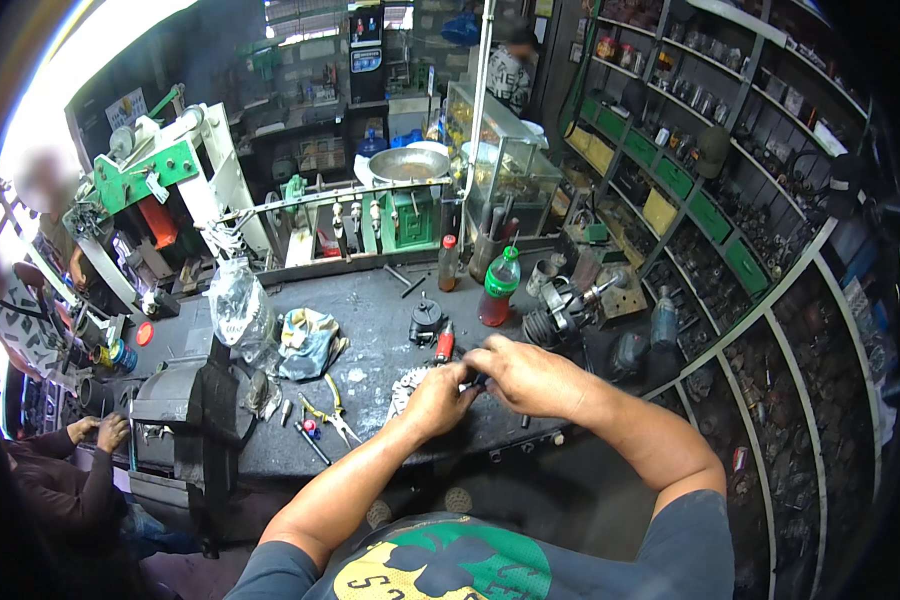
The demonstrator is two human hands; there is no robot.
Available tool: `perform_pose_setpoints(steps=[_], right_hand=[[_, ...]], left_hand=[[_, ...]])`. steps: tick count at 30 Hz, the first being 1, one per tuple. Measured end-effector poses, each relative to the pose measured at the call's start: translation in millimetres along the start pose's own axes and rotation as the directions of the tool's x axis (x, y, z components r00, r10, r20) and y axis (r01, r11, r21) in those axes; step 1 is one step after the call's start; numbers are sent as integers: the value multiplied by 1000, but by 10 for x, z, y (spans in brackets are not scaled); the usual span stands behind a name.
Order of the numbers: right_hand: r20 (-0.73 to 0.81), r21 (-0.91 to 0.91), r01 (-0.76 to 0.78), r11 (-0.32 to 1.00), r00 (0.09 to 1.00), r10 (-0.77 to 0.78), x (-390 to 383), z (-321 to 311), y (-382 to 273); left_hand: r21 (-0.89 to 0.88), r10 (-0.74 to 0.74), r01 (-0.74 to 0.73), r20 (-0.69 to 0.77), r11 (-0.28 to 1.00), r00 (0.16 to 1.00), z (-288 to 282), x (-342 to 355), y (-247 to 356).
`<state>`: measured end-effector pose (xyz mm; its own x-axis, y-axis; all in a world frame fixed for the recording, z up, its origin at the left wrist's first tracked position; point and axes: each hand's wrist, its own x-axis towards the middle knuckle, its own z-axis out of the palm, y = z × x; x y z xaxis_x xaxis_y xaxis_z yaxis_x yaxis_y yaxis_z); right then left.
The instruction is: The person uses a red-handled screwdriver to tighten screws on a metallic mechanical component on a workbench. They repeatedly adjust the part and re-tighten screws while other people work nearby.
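Over the front edge of the dark workbench (370,300), my two hands meet with fingers curled in. My left hand (440,400) and my right hand (522,376) both close around a small dark part (479,381), mostly hidden by the fingers, so its kind cannot be made out. Beside my left hand lies a pale grey, ridged metal piece (404,388). Just beyond my hands are a red tool handle (444,343) and a black round part with a knob on top (427,318).
Yellow-handled pliers (332,408), a rag (308,342) and a clear plastic bag (240,305) lie left. A green-capped bottle of red liquid (498,290) and a metal shaft assembly (562,312) stand right. A bench vise (185,400) is near left; other people work beyond it.
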<state>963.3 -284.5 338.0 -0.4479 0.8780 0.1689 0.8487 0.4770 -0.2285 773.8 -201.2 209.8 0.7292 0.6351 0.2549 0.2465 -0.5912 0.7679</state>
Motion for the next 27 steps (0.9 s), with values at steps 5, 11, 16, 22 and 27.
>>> perform_pose_setpoints(steps=[5,11,16,22,27], right_hand=[[228,-239,-420,876,852,471,217,-110,-248],[-63,-88,-155,984,987,150,68,-61,-69],[124,-232,-342,911,918,376,159,-70,-186],[76,-99,-192,976,977,199,0,7,32],[-15,-99,-193,976,981,192,45,35,-178]], left_hand=[[-27,26,-27,-47,999,999,-107,-38,196],[-30,18,-19,-45,999,999,0,-55,-48],[54,186,-180,-138,982,973,47,-9,-12],[26,49,-48,-47,999,998,40,-46,-44],[-30,-7,4,-105,1000,994,35,-22,72]])
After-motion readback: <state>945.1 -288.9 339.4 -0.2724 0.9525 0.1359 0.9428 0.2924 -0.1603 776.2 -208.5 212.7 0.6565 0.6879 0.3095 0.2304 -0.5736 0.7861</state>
